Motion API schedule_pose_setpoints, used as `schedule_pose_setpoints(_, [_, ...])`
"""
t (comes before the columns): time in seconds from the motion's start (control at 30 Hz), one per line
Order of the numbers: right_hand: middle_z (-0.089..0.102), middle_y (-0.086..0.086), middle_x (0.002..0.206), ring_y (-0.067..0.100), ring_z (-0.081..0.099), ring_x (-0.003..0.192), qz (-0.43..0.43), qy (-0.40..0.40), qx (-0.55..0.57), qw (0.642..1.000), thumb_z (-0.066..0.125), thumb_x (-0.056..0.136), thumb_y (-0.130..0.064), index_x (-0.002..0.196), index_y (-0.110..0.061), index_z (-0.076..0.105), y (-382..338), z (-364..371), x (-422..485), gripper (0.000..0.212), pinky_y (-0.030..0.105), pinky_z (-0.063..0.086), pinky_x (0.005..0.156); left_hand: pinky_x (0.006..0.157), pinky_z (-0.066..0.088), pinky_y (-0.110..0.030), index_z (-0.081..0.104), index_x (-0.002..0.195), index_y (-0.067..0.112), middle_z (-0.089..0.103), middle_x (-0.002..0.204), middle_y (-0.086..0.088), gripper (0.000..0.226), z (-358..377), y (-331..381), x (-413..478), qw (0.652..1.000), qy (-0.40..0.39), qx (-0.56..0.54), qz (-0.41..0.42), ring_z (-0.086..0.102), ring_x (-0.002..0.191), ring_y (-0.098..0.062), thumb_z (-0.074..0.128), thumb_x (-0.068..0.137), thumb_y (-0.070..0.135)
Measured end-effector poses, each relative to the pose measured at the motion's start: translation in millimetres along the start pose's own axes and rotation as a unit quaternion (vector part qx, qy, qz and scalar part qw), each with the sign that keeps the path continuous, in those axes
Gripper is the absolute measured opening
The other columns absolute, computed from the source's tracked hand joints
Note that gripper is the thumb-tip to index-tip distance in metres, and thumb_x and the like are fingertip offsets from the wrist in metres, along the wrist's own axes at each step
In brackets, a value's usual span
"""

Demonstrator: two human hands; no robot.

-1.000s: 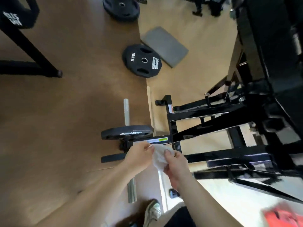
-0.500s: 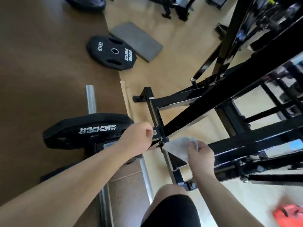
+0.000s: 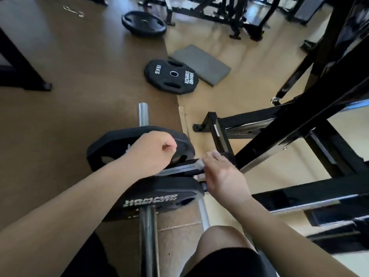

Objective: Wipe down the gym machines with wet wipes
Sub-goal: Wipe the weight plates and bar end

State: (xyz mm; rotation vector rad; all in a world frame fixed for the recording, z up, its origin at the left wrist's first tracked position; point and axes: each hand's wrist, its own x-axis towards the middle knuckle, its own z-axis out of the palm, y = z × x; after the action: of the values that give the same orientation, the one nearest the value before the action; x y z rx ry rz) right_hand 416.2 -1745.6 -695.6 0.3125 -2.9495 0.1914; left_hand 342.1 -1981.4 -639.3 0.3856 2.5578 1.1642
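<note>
Person wiping a machine bar (image 3: 179, 168) just right of a weight plate (image 3: 111, 148).
Right grip (image 3: 223, 176) hides the wipe, closure unclear; left grip (image 3: 151, 152) fisted, empty, above the plate. Press flat, stroke along the bar.

Soft daylight, floor glare upper right, motion blur, wide-angle edge distortion

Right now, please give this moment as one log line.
left hand: fist, above weight plate | right hand: on machine bar | wipe: not clearly visible
</note>
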Motion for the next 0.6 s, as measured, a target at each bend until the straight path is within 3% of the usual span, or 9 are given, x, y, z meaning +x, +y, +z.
schedule_pose_setpoints(0.03, [0.066,0.008,0.128,0.032,0.058,0.126,-0.017,-0.042,0.005,0.999,0.048,0.101,-0.021,0.121,-0.010,0.067,2.2,2.0,-1.2,0.030,0.042,0.048,0.105,0.084,0.058,-0.042,0.072,0.088,0.022,0.072,0.085,0.007,0.021,-2.3,-9.6,-5.5,1.000,0.005,-0.008,-0.016,0.070,0.079,-0.017,0.055,0.100,0.018])
schedule_pose_setpoints(0.07, [0.055,0.005,0.151,0.028,0.042,0.147,-0.019,-0.103,0.029,0.994,0.035,0.105,-0.036,0.140,-0.013,0.061,2.0,1.1,-1.8,0.049,0.044,0.033,0.121,0.083,0.059,-0.044,0.071,0.085,0.021,0.072,0.081,0.005,0.021,-2.5,-18.7,-10.0,0.999,0.014,-0.019,-0.029,0.071,0.076,-0.017,0.056,0.099,0.016])
schedule_pose_setpoints(0.13, [0.026,-0.011,0.166,0.007,0.010,0.158,-0.032,-0.200,0.089,0.975,0.010,0.103,-0.052,0.158,-0.022,0.041,3.3,-0.9,0.4,0.070,0.033,0.005,0.130,0.083,0.059,-0.045,0.071,0.083,0.020,0.073,0.079,0.005,0.020,0.6,-31.1,-13.8,0.998,0.027,-0.043,-0.048,0.072,0.075,-0.016,0.058,0.097,0.014])
schedule_pose_setpoints(0.17, [0.023,-0.015,0.165,0.001,0.006,0.156,-0.052,-0.222,0.108,0.968,0.005,0.101,-0.053,0.158,-0.024,0.038,4.3,-2.4,3.6,0.072,0.027,0.000,0.128,0.082,0.060,-0.043,0.071,0.084,0.021,0.074,0.080,0.007,0.020,1.8,-33.9,-15.2,0.996,0.033,-0.057,-0.054,0.072,0.074,-0.014,0.058,0.098,0.015])
schedule_pose_setpoints(0.27, [0.027,-0.016,0.164,-0.007,0.008,0.154,-0.096,-0.263,0.123,0.952,0.003,0.105,-0.050,0.157,-0.026,0.040,12.3,-9.8,15.6,0.068,0.020,0.001,0.126,0.077,0.057,-0.033,0.071,0.087,0.029,0.073,0.082,0.013,0.021,0.2,-38.5,-20.4,0.996,0.055,-0.066,-0.036,0.070,0.074,-0.009,0.057,0.100,0.021])
schedule_pose_setpoints(0.37, [0.028,-0.020,0.164,-0.016,0.007,0.149,-0.057,-0.331,0.175,0.925,0.006,0.105,-0.049,0.156,-0.029,0.041,14.7,-22.7,28.2,0.065,0.021,0.003,0.127,0.071,0.051,-0.031,0.070,0.085,0.027,0.069,0.080,0.010,0.024,-8.7,-45.7,-29.6,0.999,-0.003,0.024,-0.036,0.063,0.075,-0.007,0.055,0.103,0.030])
schedule_pose_setpoints(0.43, [0.029,-0.024,0.162,-0.020,0.010,0.147,-0.048,-0.366,0.206,0.906,0.005,0.103,-0.054,0.156,-0.030,0.043,2.1,-30.2,35.3,0.069,0.016,0.004,0.124,0.077,0.050,-0.030,0.072,0.092,0.030,0.069,0.089,0.015,0.023,-17.2,-51.4,-32.1,0.996,-0.038,0.047,-0.069,0.062,0.085,-0.006,0.053,0.104,0.035])
schedule_pose_setpoints(0.53, [0.044,-0.020,0.155,-0.002,0.038,0.140,-0.011,-0.423,0.226,0.877,0.013,0.104,-0.068,0.146,-0.043,0.053,-23.6,-23.2,52.9,0.063,0.022,0.022,0.120,0.083,0.049,-0.029,0.071,0.104,0.035,0.066,0.102,0.016,0.019,-23.6,-59.5,-32.6,0.992,-0.054,0.041,-0.109,0.062,0.097,-0.009,0.053,0.104,0.039])
schedule_pose_setpoints(0.6, [0.052,-0.019,0.149,0.007,0.048,0.135,0.057,-0.474,0.256,0.840,0.017,0.085,-0.093,0.140,-0.053,0.053,-42.3,-10.8,71.1,0.077,0.036,0.029,0.120,0.084,0.050,-0.030,0.071,0.101,0.034,0.068,0.103,0.014,0.021,-23.3,-66.2,-31.8,0.989,-0.069,0.032,-0.124,0.063,0.097,-0.011,0.052,0.104,0.042])
